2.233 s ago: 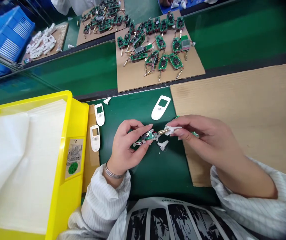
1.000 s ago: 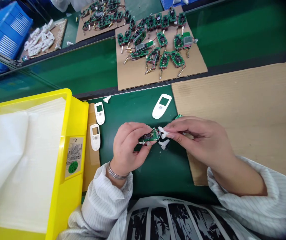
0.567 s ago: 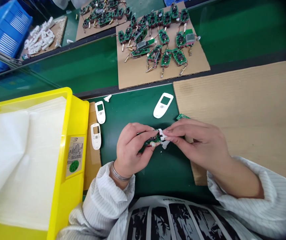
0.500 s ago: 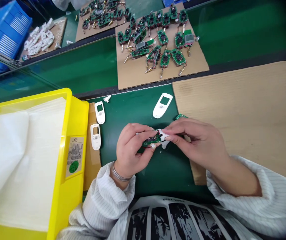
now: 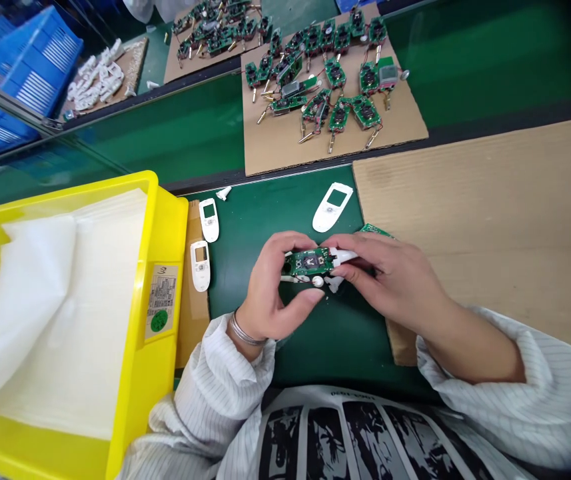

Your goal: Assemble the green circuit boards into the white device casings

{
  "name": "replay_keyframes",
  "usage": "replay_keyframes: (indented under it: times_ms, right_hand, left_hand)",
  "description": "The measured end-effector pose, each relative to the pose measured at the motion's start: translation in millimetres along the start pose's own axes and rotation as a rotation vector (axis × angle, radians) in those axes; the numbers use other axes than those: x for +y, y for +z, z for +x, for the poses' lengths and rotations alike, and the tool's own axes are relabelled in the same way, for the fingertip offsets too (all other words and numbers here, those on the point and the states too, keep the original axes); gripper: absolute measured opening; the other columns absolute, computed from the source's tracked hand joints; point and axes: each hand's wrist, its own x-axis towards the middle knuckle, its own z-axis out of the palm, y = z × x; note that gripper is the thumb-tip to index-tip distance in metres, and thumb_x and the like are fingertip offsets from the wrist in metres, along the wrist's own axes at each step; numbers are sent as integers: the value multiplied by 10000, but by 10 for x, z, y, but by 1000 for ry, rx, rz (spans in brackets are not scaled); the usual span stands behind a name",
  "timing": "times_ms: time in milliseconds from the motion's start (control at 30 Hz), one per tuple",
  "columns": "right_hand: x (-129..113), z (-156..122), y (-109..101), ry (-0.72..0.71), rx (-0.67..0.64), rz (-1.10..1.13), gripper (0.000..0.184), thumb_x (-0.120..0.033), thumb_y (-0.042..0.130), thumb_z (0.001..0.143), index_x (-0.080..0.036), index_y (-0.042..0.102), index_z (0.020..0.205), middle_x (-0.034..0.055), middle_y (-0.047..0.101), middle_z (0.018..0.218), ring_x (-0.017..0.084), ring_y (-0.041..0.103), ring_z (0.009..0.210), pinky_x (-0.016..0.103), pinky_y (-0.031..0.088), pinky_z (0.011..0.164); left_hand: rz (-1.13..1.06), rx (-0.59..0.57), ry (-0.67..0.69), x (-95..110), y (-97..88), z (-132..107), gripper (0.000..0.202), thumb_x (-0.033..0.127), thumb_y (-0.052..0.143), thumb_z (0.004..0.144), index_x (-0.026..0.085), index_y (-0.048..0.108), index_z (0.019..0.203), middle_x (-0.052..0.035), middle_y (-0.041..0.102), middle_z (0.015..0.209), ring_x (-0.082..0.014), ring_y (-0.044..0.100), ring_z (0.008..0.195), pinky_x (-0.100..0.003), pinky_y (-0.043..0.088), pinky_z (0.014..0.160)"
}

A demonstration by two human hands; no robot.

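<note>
**Green circuit board [image 5: 310, 262] turned level, pinched from both sides**

The board is held over the green mat [image 5: 285, 353], close above it or touching; the hands hide which. Its long axis runs left to right, its components face up, and its capped end points right. The left hand [image 5: 272, 283] has its fingers curled over the far edge and its thumb at the near edge, gripping the board. The right hand [image 5: 390, 280] comes in from the right, its thumb and fingers closed on a white plastic cap [image 5: 344, 254] seated on the board's right end.

A moment earlier the board sat tipped and half hidden; now its dark chip shows. In the earliest frame, the cap stood apart from the board with a brass pin showing between them; now no gap or pin shows.

A round white disc [image 5: 318, 281] sits at the board's near edge, just beside the left thumb. A loose white plastic piece [image 5: 335, 285] lies just below the cap. Beyond the hands lies a white casing [image 5: 332, 207], and two smaller white casings [image 5: 209, 220] stand to the left, beside a yellow bin [image 5: 165, 220].
</note>
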Motion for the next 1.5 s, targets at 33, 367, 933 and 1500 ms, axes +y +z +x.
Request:
replay_keyframes:
  times_ms: [33, 367, 933, 1500]
  right_hand:
    - [6, -2, -23, 15, 25, -1, 222, -227, 596, 885, -239, 700, 1081, 39, 728, 954, 217, 690, 842, 334, 563, 749]
    - [190, 28, -218, 302, 481, 431, 243, -249, 662, 880, -245, 695, 1121, 63, 716, 867, 172, 684, 670, 262, 578, 592]
    - [293, 34, -303, 223, 321, 292, 279, -320, 646, 870, -233, 661, 1134, 39, 715, 943, 185, 687, 742, 307, 571, 670]
    - [180, 55, -138, -378, -113, -59, 239, -136, 488, 944, -150, 589, 1161, 134, 554, 1140, 240, 522, 1059, 383, 429, 943]
  left_hand:
    - [-54, 31, -18, -28, -35, 0, 473, 445, 585, 859, 182, 496, 1241, -124, 585, 1139, -244, 583, 1080, -432, 492, 955]
    - [333, 180, -296, -293, -146, 196, 180, 237, 546, 887, 154, 613, 1032, -77, 653, 1013, -159, 626, 918, -315, 518, 853]
    - [-75, -113, -548, -285, 130, 650, 282, 194, 499, 883, 141, 499, 1159, -83, 638, 915, -136, 607, 630, -306, 529, 613]
    - [-924, -268, -768, 53, -45, 50, 437, 427, 494, 931, 117, 588, 1225, -113, 672, 889, -212, 694, 692, -230, 541, 400]
